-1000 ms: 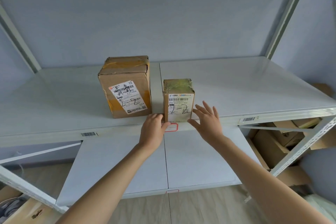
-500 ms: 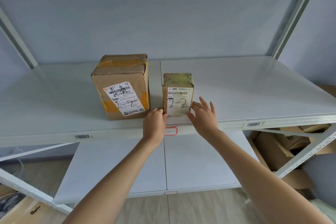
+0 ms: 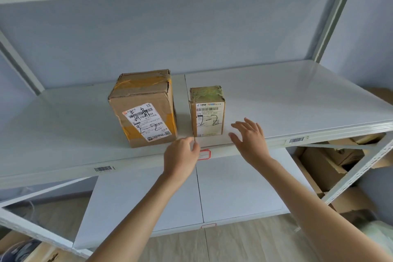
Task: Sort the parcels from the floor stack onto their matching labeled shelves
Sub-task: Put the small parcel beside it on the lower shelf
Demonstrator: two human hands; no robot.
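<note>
Small parcel (image 3: 207,112) upright on middle shelf (image 3: 297,100), marked 2-2, just right of larger parcel (image 3: 144,108); left hand (image 3: 180,158) fingers loosely curled, holding nothing; right hand (image 3: 249,140) fingers spread, beside small parcel

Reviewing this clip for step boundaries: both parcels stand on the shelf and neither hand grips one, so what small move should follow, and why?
Probably draw both hands back and turn to the floor stack. The small parcel stands upright beside the large parcel, both marked 2-2. The left hand and right hand hold nothing, so this placement looks finished.
</note>
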